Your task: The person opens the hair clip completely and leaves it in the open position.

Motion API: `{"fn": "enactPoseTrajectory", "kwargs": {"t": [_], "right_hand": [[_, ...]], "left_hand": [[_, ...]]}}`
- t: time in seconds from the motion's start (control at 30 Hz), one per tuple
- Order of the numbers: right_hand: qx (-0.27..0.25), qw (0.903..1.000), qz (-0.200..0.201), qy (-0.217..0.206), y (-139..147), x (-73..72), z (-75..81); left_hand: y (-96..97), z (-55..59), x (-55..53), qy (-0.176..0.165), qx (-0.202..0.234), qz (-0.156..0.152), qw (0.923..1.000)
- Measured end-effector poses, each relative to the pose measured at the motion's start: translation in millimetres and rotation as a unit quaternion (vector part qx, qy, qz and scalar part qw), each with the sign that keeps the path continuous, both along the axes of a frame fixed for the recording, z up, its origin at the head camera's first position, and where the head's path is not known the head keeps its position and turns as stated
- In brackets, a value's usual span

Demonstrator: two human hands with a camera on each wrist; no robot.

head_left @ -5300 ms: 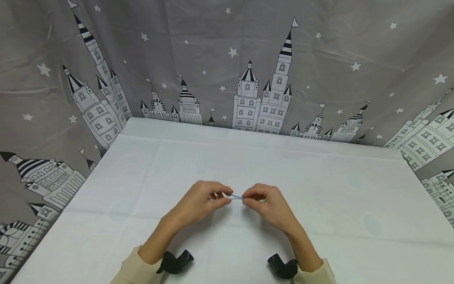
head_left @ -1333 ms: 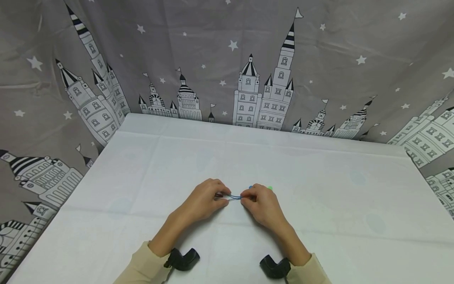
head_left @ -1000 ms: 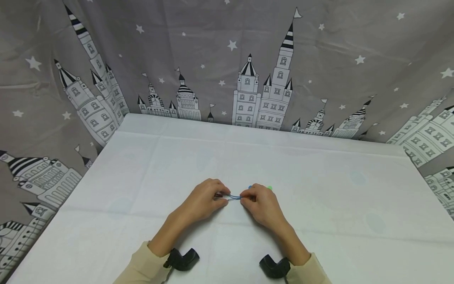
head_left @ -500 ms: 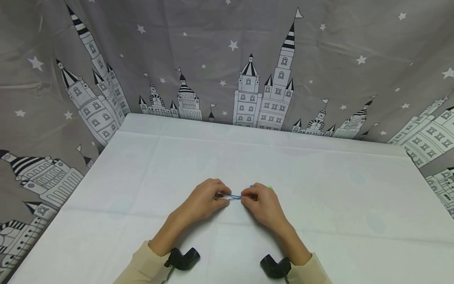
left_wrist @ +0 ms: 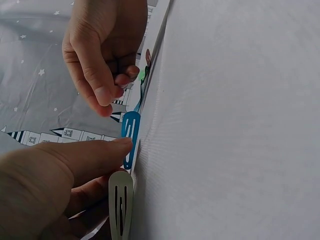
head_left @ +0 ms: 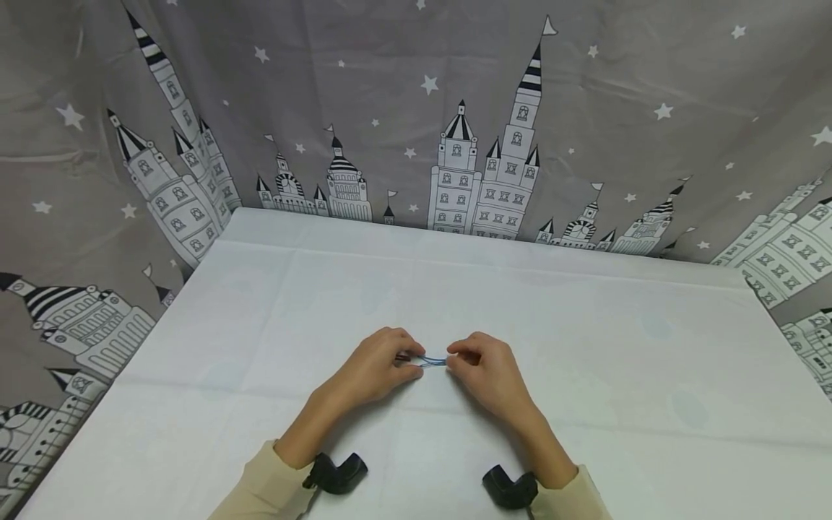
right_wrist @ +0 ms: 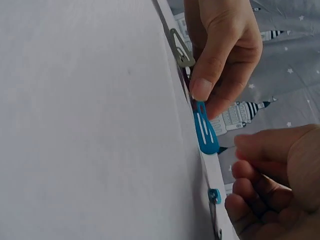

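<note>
My left hand (head_left: pixel 380 365) pinches the narrow end of a blue snap hair clip (head_left: pixel 435 360) between thumb and forefinger. In the right wrist view this clip (right_wrist: pixel 210 147) points its broad, slotted end toward my right hand (right_wrist: pixel 270 190). The right fingers are loosely curled, with thumb and forefinger parted just off that end. A beige snap hair clip (left_wrist: pixel 121 176) lies under the left hand, partly hidden by its fingers. In the left wrist view, small green (left_wrist: pixel 142 75) and copper-coloured (left_wrist: pixel 148 56) pieces show beyond the blue clip, beside my right hand (left_wrist: pixel 102 60).
A white cloth covers the table (head_left: pixel 585 339). Behind it hangs a grey curtain (head_left: pixel 364 87) with printed castles and stars. Another small blue piece (right_wrist: pixel 214 196) lies beside the right fingers. Black curved mounts (head_left: pixel 336 473) sit at both wrists.
My right hand has shifted slightly right and parted its thumb and forefinger, letting go of the blue clip's end. Blue and green bits beyond it no longer show. The left hand stays nearly still.
</note>
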State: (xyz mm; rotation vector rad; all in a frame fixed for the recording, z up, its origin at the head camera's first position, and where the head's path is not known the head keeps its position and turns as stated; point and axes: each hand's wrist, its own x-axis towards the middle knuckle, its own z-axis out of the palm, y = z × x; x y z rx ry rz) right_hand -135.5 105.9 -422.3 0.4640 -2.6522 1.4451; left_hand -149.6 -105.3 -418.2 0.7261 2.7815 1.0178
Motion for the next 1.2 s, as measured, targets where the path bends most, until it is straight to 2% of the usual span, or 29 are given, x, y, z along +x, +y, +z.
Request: {"fn": "enactPoseTrajectory", "kwargs": {"t": [0.43, 0.87, 1.07, 1.2], "right_hand": [[0.038, 0.9979, 0.014, -0.05, 20, -1.9, 6.9], [0.085, 0.9937, 0.033, -0.065, 41, -5.0, 10.3], [0.101, 0.9914, 0.028, -0.077, 49, -5.9, 11.0], [0.103, 0.9906, 0.033, -0.083, 52, -7.4, 9.1]], "left_hand": [[-0.1, 0.3, 0.8, 0.001, 0.002, -0.001, 1.0], [3.0, 0.5, 1.6, 0.008, 0.032, 0.005, 0.9994], [10.0, 4.5, 2.5, 0.01, 0.042, -0.002, 0.999], [13.0, 7.4, 4.7, 0.007, 0.039, 0.005, 0.9992]]}}
